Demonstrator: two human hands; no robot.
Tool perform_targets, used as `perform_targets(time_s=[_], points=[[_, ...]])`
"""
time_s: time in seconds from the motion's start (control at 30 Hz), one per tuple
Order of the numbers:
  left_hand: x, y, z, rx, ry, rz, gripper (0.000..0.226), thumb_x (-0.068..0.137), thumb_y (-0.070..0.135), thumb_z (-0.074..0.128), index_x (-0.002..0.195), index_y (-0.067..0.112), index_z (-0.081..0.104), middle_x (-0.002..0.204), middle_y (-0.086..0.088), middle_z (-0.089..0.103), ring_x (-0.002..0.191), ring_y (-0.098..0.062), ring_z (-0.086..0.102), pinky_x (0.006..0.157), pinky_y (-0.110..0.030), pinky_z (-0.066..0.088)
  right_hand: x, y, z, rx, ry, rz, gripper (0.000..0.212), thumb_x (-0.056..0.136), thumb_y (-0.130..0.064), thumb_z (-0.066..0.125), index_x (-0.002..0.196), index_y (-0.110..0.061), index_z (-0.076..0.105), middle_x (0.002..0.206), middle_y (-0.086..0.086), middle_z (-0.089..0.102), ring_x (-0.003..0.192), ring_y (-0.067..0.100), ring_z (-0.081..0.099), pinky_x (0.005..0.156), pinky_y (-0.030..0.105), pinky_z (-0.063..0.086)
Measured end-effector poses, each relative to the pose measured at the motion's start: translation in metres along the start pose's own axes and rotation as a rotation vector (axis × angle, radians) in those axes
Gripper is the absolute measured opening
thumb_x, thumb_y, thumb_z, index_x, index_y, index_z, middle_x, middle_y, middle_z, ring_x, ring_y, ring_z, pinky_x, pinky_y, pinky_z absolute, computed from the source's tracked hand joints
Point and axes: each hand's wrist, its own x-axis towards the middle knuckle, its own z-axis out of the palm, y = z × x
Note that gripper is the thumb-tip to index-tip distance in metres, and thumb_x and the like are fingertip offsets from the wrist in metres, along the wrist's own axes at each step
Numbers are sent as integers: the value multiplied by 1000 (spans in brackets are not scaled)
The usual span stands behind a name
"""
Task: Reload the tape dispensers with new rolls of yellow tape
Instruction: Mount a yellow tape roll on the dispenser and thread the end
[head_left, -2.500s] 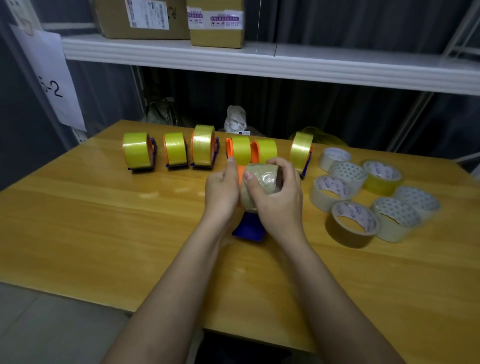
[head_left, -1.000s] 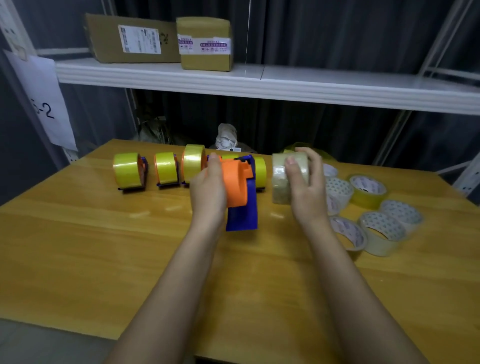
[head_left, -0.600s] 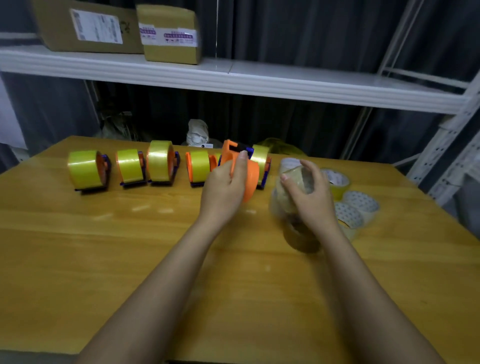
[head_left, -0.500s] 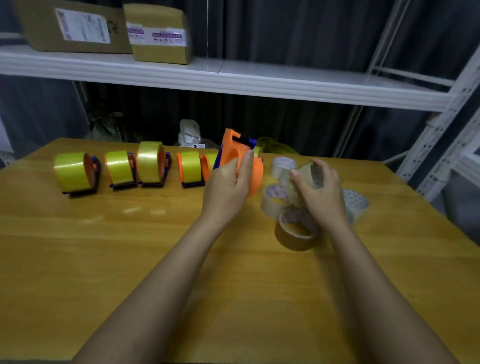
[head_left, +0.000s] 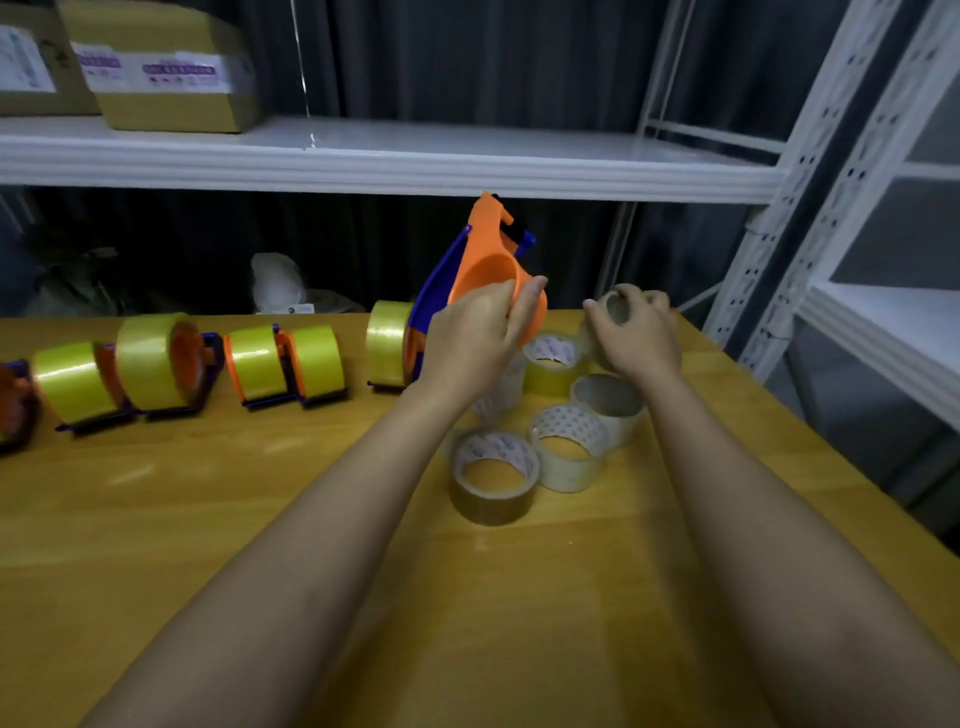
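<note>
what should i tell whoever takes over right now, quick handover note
Left hand holds the empty orange dispenser up off the table.
Right hand grips a pale tape roll over the loose rolls at right.
Done: loaded dispensers with yellow tape stand in a row at left.
Left: put a new roll on the held dispenser and set it in the row.

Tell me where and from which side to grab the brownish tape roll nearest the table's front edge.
Take the brownish roll from straight above, across its outer wall, thumb on one side and fingers on the other. It lies flat with its open core facing up, and the clear roll sits close on its right, so the near and left sides probably give fingers the most room.
</note>
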Motion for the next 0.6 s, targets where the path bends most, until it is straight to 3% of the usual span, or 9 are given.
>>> perform_targets(time_s=[0.3, 0.43, 0.53, 0.6], points=[[33, -4, 51, 9, -107, -10, 46, 101, 37, 39, 60, 27, 23, 56, 7, 33, 57, -21, 46, 53, -36, 34, 41, 48, 10, -280, -131, 17, 69, 88, -58, 56, 144, -20, 41, 149, 11, 33, 136, 35, 28, 106, 45, 33], [42, -11, 62, -50, -144, -55, 39, 101, 42, 35, 69, 18, 39, 57, 9, 38, 61, -19, 48, 58, -33, 35, 47, 57, 21, -258, -252, 25, 73, 89, -65, 47, 148, -23, 33, 153, 11, 30, 137, 35, 31, 106, 47, 34], [43, -19, 69, -116, -97, -81, 45, 100, 42, 36, 63, 16, 37, 54, 6, 37, 52, -16, 44, 52, -29, 27, 46, 55, 27, -240, -203, -144, 63, 94, -55, 46, 148, -23, 34, 154, 8, 32, 140, 28, 29, 112, 46, 30], [44, -22, 70, -176, -82, -100, 46, 101, 39, 37, 58, 22, 31, 52, 5, 35, 46, -11, 38, 48, -27, 23, 46, 48, 29, -232, -276, -261, 61, 92, -45, 55, 147, -23, 37, 153, 6, 33, 140, 25, 28, 113, 42, 27]])
